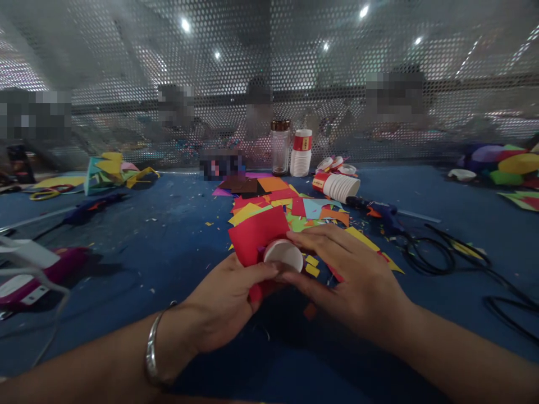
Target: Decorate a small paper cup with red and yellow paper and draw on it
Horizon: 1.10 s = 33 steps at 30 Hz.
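A white-lined paper cup (284, 255) is held over the front of the table, its open rim tilted towards me. Behind its left side stands a sheet of red paper (259, 234). My left hand (229, 300) grips the paper and the cup together, its thumb pressing on the cup's rim. From the right, my right hand (349, 275) closes on the cup, with fingers at the upper rim and thumb at the lower edge. Most of the cup's outside is hidden by the hands and the paper.
Coloured paper scraps (301, 207) lie beyond my hands. Paper cups are stacked upright (300, 160) and lying down (337, 186), near a glass bottle (280, 148). Glue guns rest right (381, 214) and left (92, 209). A black cable (425, 264) coils right; a purple power strip (54, 275) sits left.
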Available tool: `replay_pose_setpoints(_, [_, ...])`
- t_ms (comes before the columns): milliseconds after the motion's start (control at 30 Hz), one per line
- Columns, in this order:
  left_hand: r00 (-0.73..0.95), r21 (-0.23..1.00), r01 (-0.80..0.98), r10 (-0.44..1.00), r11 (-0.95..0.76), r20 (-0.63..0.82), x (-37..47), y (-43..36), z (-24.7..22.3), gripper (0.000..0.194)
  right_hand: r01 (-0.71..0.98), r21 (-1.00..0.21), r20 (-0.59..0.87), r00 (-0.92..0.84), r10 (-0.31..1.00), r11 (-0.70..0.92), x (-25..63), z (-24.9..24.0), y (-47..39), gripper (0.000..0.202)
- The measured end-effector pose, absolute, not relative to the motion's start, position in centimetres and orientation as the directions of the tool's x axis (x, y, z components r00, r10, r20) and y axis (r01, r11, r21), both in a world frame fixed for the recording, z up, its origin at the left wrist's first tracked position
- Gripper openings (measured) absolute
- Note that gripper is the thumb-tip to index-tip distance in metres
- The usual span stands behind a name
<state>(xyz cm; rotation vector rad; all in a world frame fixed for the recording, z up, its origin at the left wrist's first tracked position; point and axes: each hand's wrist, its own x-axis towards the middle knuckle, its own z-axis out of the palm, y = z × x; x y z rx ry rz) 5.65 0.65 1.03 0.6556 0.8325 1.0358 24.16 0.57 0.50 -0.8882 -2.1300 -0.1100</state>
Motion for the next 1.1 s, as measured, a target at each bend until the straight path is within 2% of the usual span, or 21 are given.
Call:
replay_pose_setpoints(133, [0.283, 0.793, -0.469, 0.917, 0.389, -0.282, 5.5, 0.8, 1.4, 0.023, 0.591, -0.301, 0.721, -0.373, 0.584, 0.749, 24.8, 1.3, 0.6, 0.024])
replay_pose_setpoints(233, [0.283, 0.797, -0.473, 0.921, 0.376, -0.267, 5.3, 0.8, 1.6, 0.034, 0.59, -0.384, 0.704, -0.31, 0.639, 0.71, 25.3, 1.8, 0.6, 0.018])
replay_pose_setpoints(333, [0.357, 0.803, -0.451, 0.904, 0.389, -0.237, 5.1, 0.9, 1.6, 0.042, 0.576, -0.48, 0.652, -0.271, 0.708, 0.662, 25.5, 2.0, 0.7, 0.013])
replay_pose_setpoints(500, [0.403, 0.804, -0.445, 0.89, 0.395, -0.214, 4.9, 0.9, 1.4, 0.048, 0.484, -0.648, 0.55, -0.236, 0.801, 0.588, 25.5, 2.3, 0.7, 0.015])
replay_pose_setpoints(700, [0.393, 0.835, -0.404, 0.895, 0.374, -0.211, 5.0, 0.9, 1.2, 0.041, 0.386, -0.804, 0.386, -0.24, 0.891, 0.452, 25.6, 2.4, 0.9, 0.017])
replay_pose_setpoints(867, [0.406, 0.891, -0.313, 0.895, 0.329, -0.187, 5.0, 1.0, 0.8, 0.031, 0.306, -0.868, 0.309, -0.281, 0.908, 0.391, 25.7, 2.1, 1.3, 0.02])
replay_pose_setpoints(1100, [0.368, 0.936, -0.275, 0.924, 0.218, -0.108, 5.3, 0.9, 0.8, 0.029, 0.341, -0.852, 0.299, -0.306, 0.904, 0.398, 25.7, 2.2, 1.4, 0.023])
